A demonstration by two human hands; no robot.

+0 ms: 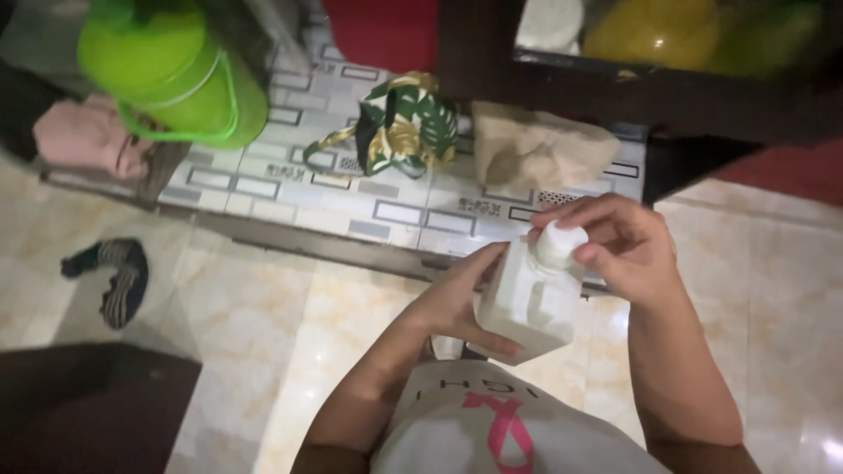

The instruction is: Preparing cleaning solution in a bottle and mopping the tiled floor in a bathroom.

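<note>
1. Right hand (628,250): up on top of the white jug (529,298), fingers curled tight around the round white cap (559,243).
2. Left hand (465,298): wrapped around the side and bottom of the jug, thumb up along the near edge, fingers under it.
3. White jug: boxy, made of plastic, held up in the air in front of the tummy, over the shiny tan floor tiles (263,325).
4. Cap: sitting on the jug's neck, partly hidden by the fingers. Cannot tell if screwed tight or loose.
5. Just behind the jug: a low ledge (395,211) covered with grey and white patterned tiles.
6. On the ledge: a cloth bag with green leaves (406,123) in the middle, and a crumpled tan bag (536,149) next to it, close to the right hand.
7. Far left on the ledge: a big bright green bottle (176,75), with a pink cloth (88,140) beside it.
8. Down on the floor at the left: a dark striped sandal (118,276), well away from both hands.
9. At the bottom: a white shirt with a pink ribbon shape (505,430).
</note>
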